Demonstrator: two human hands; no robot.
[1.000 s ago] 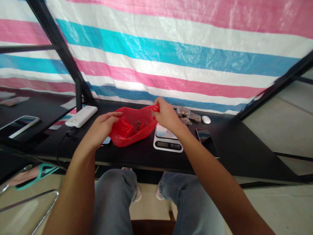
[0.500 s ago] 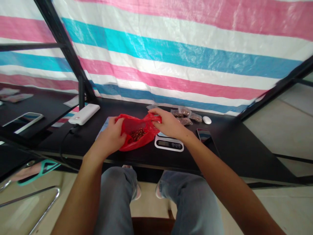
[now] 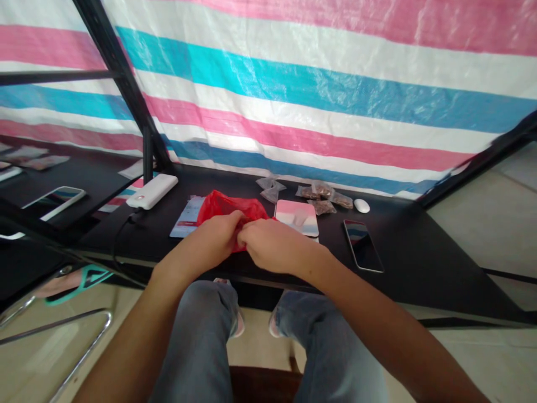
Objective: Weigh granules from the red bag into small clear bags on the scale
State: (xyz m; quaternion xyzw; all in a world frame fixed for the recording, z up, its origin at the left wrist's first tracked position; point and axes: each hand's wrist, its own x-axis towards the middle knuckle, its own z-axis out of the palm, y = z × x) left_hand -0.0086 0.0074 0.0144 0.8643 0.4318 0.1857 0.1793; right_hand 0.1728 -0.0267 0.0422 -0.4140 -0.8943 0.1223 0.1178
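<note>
A red plastic bag (image 3: 229, 206) rests on the black table in front of me, its near edge bunched between my hands. My left hand (image 3: 216, 238) is closed on that near edge from the left. Right beside it, my right hand (image 3: 272, 243) grips the bag with curled fingers, the two hands almost touching. What lies inside the bag is hidden from this angle. A small scale (image 3: 297, 217) with a shiny plate stands just right of the bag, its display covered by my right hand. Under the bag's left side lies a pale blue printed sheet (image 3: 185, 218).
Several small clear packets (image 3: 322, 198) with brown contents lie behind the scale, near flat clear bags (image 3: 271, 189). A white mouse-like oval (image 3: 361, 205) and a phone (image 3: 363, 246) are at right. A white power bank (image 3: 152, 191) with a cable sits left, by a black frame post (image 3: 147, 154).
My right hand has moved from the bag's far right rim to its near edge, beside my left hand. The brown pieces seen inside the bag are now hidden, and the scale's plate shows.
</note>
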